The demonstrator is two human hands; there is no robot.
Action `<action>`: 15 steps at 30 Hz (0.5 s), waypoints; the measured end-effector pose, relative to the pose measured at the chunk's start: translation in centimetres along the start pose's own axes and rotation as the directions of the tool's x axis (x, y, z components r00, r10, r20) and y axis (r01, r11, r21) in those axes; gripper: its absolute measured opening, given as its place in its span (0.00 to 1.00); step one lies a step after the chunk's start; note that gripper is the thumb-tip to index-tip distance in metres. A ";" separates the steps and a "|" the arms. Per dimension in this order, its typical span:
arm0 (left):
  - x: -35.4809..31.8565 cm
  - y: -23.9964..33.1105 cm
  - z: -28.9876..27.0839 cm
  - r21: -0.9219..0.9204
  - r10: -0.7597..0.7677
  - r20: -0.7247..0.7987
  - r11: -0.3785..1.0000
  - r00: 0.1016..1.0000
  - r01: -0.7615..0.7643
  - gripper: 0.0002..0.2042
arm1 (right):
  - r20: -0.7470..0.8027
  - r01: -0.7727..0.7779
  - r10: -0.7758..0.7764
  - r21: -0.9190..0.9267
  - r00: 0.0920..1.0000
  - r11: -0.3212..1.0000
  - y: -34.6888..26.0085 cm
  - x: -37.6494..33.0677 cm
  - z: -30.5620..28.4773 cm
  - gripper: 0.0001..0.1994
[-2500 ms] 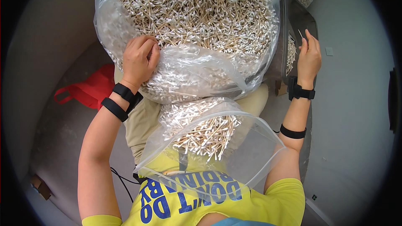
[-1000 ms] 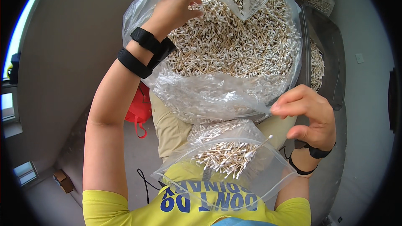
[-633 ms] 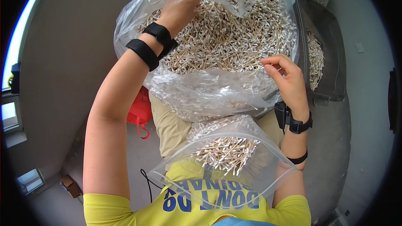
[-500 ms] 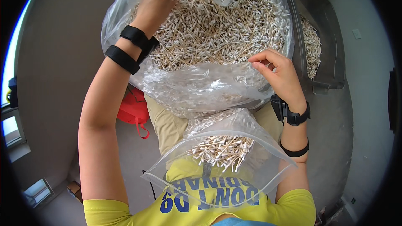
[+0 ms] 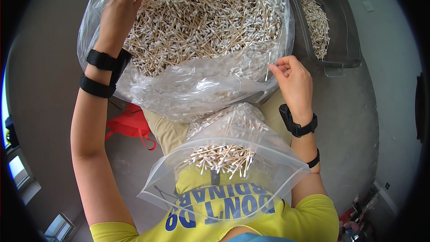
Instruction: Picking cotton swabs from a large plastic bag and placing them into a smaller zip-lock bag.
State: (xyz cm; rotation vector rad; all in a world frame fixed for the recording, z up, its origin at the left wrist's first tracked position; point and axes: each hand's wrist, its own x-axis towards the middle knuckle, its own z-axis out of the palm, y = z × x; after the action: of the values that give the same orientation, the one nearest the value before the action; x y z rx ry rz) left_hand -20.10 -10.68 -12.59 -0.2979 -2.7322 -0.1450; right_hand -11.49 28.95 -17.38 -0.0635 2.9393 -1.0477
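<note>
Grey floor [image 5: 358, 121], pale wall [image 5: 385, 31], perhaps a window [image 5: 18, 170] at left.

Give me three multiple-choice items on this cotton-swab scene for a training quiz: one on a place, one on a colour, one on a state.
1. Where is the left hand?
A. inside the large bag of swabs
B. on the grey bin
C. in the small bag

2. What colour is the bag on the floor?
A. blue
B. red
C. green

3. How does the small bag's mouth stand?
A. zipped shut
B. knotted
C. open

Answers: 1 A, the hand rests among the swabs past the plastic rim. 2 B, it shows red beside the knee. 3 C, its rim gapes wide over the lap.
</note>
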 end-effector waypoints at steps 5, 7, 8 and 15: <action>-0.5 0.6 -1.3 0.008 0.028 -0.014 1.000 0.999 -0.028 0.07 | 0.094 -0.121 0.116 0.043 0.989 0.992 0.6 1.8 3.1 0.10; -0.6 1.7 -2.7 -0.023 0.032 -0.054 0.999 0.998 -0.033 0.07 | 0.112 -0.132 0.119 0.116 0.987 0.984 1.2 2.4 3.6 0.09; -0.7 1.9 -3.0 -0.061 0.037 -0.079 0.997 0.996 -0.042 0.07 | 0.123 -0.161 0.141 0.175 0.982 0.971 1.4 2.4 3.4 0.08; -1.3 1.4 -6.9 -0.525 -0.308 0.202 0.767 0.930 0.369 0.09 | -0.099 0.175 -0.174 0.841 0.980 0.512 -3.3 -0.3 -5.1 0.09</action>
State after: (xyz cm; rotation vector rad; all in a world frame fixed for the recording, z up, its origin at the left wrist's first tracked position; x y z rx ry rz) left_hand -16.08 -10.50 -6.69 0.0513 -2.7587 -1.0708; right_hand -11.28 29.65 -11.37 -0.3396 2.0768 -2.3749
